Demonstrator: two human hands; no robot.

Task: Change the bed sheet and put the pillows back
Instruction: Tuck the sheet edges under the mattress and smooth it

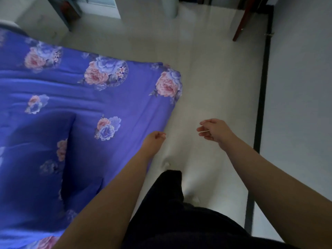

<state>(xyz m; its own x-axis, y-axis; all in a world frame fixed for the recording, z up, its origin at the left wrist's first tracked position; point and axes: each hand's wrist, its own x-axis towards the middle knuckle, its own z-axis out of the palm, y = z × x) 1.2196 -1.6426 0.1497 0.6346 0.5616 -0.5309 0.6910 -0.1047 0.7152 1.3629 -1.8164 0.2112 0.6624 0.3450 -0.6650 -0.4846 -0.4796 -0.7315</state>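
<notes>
A blue sheet with pink and blue flowers (111, 105) covers the bed on the left, and its near corner hangs down at the right edge. A pillow in the same blue flowered cloth (36, 150) lies on the sheet at the lower left. My left hand (155, 139) hovers at the sheet's right edge with its fingers curled in; I see no cloth between them. My right hand (213, 131) is over the pale floor, apart from the bed, with its fingers loosely bent and nothing in it.
Pale tiled floor (206, 69) runs along the right side of the bed. A grey cylindrical bin (168, 6) stands at the top, and a dark red wooden leg (242, 22) to its right. A black strip (263, 87) crosses the floor on the right. My dark trouser leg (170, 203) is below.
</notes>
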